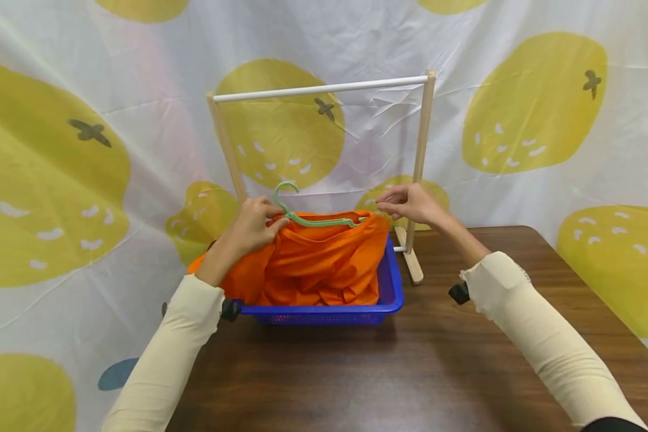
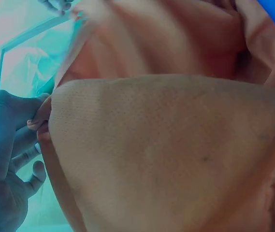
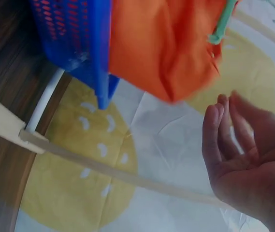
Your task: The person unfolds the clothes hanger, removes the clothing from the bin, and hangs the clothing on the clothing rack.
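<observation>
An orange shirt (image 1: 324,264) is partly raised out of a blue basket (image 1: 394,288). A light green hanger (image 1: 318,223) sits at its neck opening, the hook pointing up and the right end showing above the cloth. My left hand (image 1: 251,225) pinches the shirt's left shoulder beside the hanger; in the left wrist view, the left hand (image 2: 11,150) has the fabric edge between thumb and fingers. Just off the shirt's right shoulder is my right hand (image 1: 410,203). Apart from the cloth in the right wrist view, the right hand (image 3: 253,145) holds nothing, fingers loosely bent.
Behind the basket stands a wooden-legged rack with a white top bar (image 1: 324,90); its right foot (image 1: 413,267) rests on the brown table (image 1: 410,366). A white curtain (image 1: 383,36) with yellow fruit shapes hangs behind and along the left.
</observation>
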